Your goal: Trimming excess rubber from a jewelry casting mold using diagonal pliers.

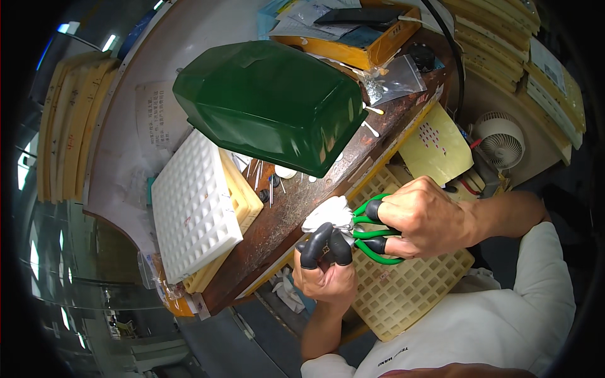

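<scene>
Green faceted lampshade (271, 107) overhangs the wooden bench (258, 264), probably to light close work, while the left hand (328, 276) pinches bunched white cloth (329, 213), seemingly steadying it against what look like green loop-handled scissors (381, 234), gripped by the right hand (428, 217) with digits through the loops.

Smooth black fingertip covers (317, 247) are worn with a white fabric, sleeved top (469, 327) bearing small dark lettering (393, 357).

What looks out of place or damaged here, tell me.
The white grid tray sits askew over the yellow tray, whose corner pokes out. Loose cotton swabs lie beside the green hood, and the wooden bench top looks scuffed.
</scene>
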`<state>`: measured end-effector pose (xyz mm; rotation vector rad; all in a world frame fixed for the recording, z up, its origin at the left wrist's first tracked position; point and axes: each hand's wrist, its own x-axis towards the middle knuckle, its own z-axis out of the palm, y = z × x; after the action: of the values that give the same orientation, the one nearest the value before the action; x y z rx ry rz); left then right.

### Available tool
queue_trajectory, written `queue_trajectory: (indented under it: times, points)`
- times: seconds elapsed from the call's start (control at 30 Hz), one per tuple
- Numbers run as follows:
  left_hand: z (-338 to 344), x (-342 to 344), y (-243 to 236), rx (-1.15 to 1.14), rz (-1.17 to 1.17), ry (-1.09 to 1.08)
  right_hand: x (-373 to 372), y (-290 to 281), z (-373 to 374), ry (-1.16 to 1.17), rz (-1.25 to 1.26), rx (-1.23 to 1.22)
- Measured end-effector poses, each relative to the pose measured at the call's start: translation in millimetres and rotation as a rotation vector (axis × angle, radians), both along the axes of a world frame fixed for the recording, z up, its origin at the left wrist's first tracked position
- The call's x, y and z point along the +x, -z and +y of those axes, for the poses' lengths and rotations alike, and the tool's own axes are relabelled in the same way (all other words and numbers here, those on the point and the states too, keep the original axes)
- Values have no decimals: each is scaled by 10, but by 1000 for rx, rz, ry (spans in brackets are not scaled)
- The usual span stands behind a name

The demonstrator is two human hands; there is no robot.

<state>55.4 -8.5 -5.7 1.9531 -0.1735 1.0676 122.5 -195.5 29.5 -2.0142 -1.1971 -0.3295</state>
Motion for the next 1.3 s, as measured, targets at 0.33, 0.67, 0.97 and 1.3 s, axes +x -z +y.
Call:
queue_trajectory:
  times: [0.33, 0.67, 0.97, 1.3]
  points:
    - [-3, -1, -8, 15, -5, -3, -1, 9, -6, 10, -8, -12]
    - [37, -34, -34, 68, 33, 16, -5, -10, -24, -8, -55, -15]
    - [4, -19, -32, 24, 13, 8, -46, -12, -87, 45, -13, -3]
    - [-72, -166, -225, -312, 155, 127, -209, -55, 94, -183, 999, 620]
